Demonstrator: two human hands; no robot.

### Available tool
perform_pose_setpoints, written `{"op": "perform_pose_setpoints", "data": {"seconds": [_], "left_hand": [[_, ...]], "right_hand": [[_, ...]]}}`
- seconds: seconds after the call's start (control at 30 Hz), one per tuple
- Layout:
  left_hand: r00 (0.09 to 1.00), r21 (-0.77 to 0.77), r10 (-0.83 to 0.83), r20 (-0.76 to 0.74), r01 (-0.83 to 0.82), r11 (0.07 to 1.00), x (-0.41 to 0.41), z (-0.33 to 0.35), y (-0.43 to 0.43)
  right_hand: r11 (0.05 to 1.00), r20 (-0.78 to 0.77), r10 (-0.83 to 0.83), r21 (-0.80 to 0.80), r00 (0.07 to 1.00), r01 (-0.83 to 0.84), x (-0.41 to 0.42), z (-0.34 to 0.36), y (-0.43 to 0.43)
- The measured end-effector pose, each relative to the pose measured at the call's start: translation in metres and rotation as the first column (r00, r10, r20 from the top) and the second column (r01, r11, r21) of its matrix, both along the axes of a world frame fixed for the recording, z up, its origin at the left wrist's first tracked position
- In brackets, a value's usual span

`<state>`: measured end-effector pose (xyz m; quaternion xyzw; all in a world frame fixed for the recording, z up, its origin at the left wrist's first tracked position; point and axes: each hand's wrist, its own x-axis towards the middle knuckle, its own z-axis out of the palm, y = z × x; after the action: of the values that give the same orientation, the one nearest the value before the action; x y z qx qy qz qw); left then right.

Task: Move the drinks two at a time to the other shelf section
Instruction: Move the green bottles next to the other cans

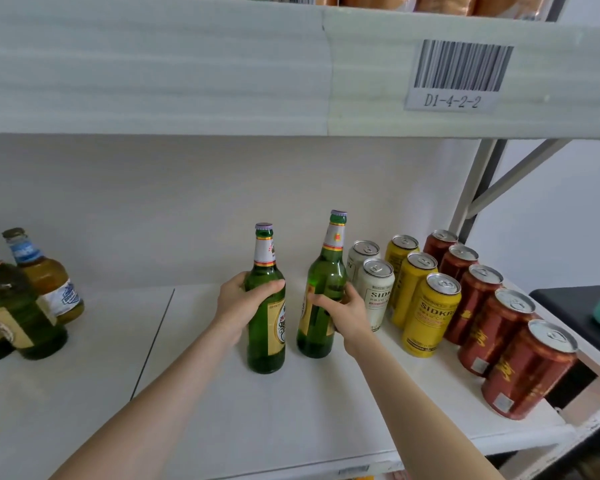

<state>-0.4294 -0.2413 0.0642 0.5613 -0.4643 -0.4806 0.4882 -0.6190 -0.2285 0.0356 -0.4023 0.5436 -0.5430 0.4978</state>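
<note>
Two green glass beer bottles stand in the middle of the white shelf (pixel 222 427). My left hand (pixel 238 304) grips the left green bottle (pixel 266 341) around its shoulder; that bottle stands upright. My right hand (pixel 343 311) grips the right green bottle (pixel 321 282) around its body; this one leans to the right, its base near or on the shelf. On the left shelf section, past a seam, stand a dark green bottle (pixel 18 306) and an amber bottle with a blue label (pixel 47 278).
Rows of cans fill the shelf's right end: white cans (pixel 374 289), yellow cans (pixel 426 313), red-brown cans (pixel 520 368). The upper shelf's front (pixel 187 71), low overhead, carries a barcode label (pixel 459 74). A dark surface (pixel 568 306) lies beyond the right frame post.
</note>
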Motion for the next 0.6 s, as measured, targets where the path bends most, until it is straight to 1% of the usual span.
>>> {"op": "perform_pose_setpoints", "data": {"seconds": [0.23,0.6], "left_hand": [[0.999,-0.040,0.012,-0.035,-0.014,0.999,-0.001,-0.005,-0.026],[0.998,-0.098,-0.041,-0.039,0.036,0.994,0.004,-0.008,-0.037]], "right_hand": [[0.999,-0.036,-0.011,-0.043,0.999,0.010,0.005,-0.010,-0.040],[0.997,-0.087,0.004,-0.081,0.996,-0.011,0.000,-0.019,-0.072]]}}
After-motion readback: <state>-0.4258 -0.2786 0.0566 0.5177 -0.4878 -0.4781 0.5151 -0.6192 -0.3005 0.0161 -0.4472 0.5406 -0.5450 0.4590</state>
